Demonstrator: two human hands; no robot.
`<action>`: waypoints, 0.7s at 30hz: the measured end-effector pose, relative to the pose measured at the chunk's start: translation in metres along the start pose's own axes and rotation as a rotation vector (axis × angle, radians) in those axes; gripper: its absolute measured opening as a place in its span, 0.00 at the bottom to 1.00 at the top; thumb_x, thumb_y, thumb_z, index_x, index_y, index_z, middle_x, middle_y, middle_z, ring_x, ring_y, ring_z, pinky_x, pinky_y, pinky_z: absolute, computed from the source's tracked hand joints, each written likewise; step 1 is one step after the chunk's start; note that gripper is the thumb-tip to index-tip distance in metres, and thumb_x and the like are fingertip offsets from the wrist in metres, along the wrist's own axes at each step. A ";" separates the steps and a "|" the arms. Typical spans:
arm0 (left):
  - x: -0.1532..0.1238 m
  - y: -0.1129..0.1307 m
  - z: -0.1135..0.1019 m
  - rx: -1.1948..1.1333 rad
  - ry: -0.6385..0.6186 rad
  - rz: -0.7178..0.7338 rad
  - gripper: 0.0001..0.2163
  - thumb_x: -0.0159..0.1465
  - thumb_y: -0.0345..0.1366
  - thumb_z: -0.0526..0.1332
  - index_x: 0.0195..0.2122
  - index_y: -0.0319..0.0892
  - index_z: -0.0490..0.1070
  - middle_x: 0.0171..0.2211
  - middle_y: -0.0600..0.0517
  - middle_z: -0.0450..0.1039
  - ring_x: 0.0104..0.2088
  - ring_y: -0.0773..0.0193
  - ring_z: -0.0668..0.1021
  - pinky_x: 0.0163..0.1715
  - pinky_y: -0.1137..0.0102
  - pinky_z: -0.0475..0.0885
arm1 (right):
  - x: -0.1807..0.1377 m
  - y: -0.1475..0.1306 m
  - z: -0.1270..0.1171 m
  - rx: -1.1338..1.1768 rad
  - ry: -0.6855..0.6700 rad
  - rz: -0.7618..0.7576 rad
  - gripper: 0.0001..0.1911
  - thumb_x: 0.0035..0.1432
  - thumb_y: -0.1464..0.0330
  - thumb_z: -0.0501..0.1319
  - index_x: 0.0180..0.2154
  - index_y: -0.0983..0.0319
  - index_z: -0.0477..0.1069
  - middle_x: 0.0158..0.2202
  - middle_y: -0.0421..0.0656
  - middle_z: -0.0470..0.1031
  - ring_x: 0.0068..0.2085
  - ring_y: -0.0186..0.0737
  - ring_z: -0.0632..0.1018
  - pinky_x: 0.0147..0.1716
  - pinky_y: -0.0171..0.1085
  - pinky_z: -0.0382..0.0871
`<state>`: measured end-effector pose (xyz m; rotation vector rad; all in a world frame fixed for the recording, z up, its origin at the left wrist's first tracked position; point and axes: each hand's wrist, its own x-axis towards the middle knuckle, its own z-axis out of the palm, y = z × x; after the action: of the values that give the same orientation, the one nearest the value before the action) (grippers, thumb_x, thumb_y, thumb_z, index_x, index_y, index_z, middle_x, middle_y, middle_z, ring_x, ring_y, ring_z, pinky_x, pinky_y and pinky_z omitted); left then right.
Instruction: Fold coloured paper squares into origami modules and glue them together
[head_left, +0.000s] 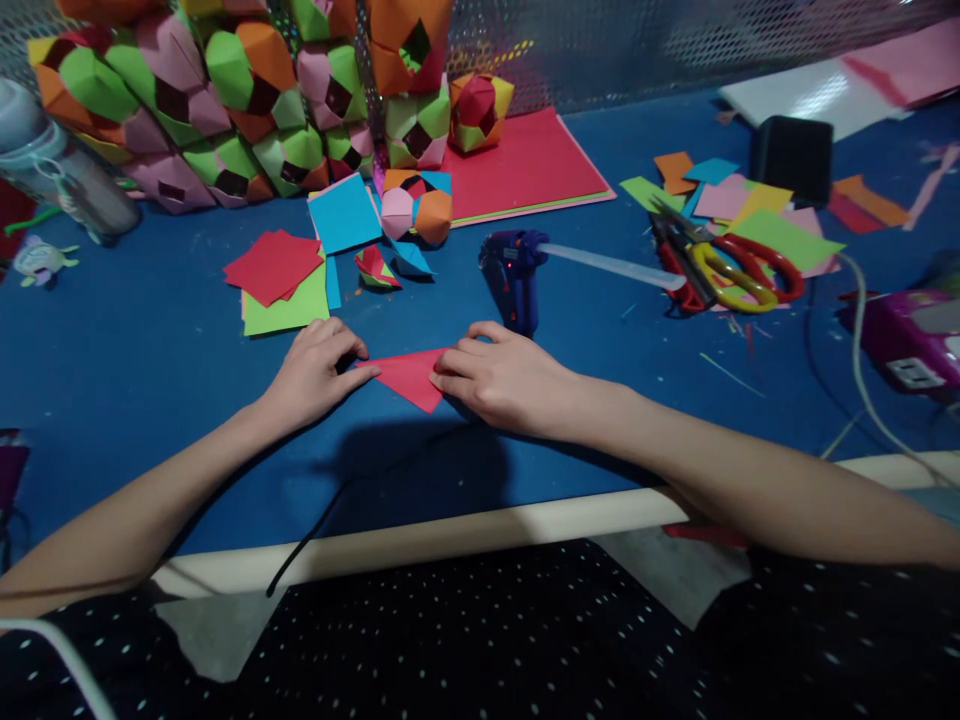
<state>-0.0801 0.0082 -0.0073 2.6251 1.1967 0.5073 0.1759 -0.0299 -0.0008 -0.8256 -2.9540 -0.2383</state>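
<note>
Blue table [176, 340] under our fingers. Paper-ball stack [229, 75] well beyond them, likely leaving us room. Glue gun [517, 255] just past right fingers, probably for easy reach. Right hand [502, 380], fingers curled close, and left hand [316, 370], thumb nearly meeting index, pin red triangle [414, 378] between fingertips, seemingly so it stays put.

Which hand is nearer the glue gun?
Right. The right hand is close in front of the glue gun; the left hand is farther off, to its left.
</note>
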 end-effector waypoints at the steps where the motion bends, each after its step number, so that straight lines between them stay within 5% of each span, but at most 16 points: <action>1: -0.001 0.002 0.000 0.018 0.024 0.006 0.10 0.60 0.41 0.60 0.33 0.39 0.70 0.32 0.49 0.68 0.35 0.60 0.69 0.37 0.65 0.65 | 0.000 0.000 0.000 0.003 -0.007 0.001 0.16 0.64 0.74 0.46 0.41 0.64 0.72 0.38 0.45 0.73 0.37 0.39 0.68 0.45 0.42 0.51; 7: -0.013 0.035 0.009 0.130 0.073 0.262 0.08 0.64 0.32 0.54 0.36 0.37 0.72 0.40 0.42 0.71 0.41 0.57 0.71 0.40 0.62 0.68 | 0.001 0.001 -0.003 0.008 -0.007 -0.006 0.16 0.64 0.75 0.46 0.43 0.64 0.72 0.39 0.46 0.74 0.38 0.41 0.69 0.45 0.43 0.53; 10: -0.019 0.053 0.016 0.176 -0.069 0.332 0.11 0.65 0.36 0.53 0.38 0.35 0.71 0.39 0.42 0.73 0.39 0.58 0.73 0.39 0.64 0.70 | 0.001 -0.001 -0.002 0.010 0.011 -0.005 0.16 0.63 0.76 0.47 0.42 0.65 0.72 0.38 0.47 0.74 0.38 0.41 0.70 0.45 0.44 0.53; 14: -0.020 0.062 0.018 0.301 -0.097 0.315 0.17 0.65 0.43 0.51 0.42 0.35 0.70 0.40 0.42 0.73 0.38 0.57 0.75 0.36 0.65 0.72 | 0.001 -0.008 0.003 0.010 0.031 0.035 0.15 0.62 0.75 0.48 0.41 0.67 0.72 0.38 0.48 0.75 0.35 0.41 0.70 0.44 0.44 0.55; 21: -0.018 0.058 0.016 0.406 -0.018 0.305 0.20 0.64 0.47 0.51 0.47 0.36 0.70 0.46 0.38 0.73 0.44 0.53 0.76 0.32 0.67 0.75 | 0.007 -0.015 0.013 0.060 0.091 0.075 0.24 0.58 0.73 0.51 0.57 0.70 0.61 0.58 0.51 0.64 0.40 0.45 0.70 0.43 0.45 0.59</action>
<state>-0.0449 -0.0440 -0.0072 3.1764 0.9816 0.3128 0.1619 -0.0374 -0.0148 -0.8905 -2.8246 -0.1765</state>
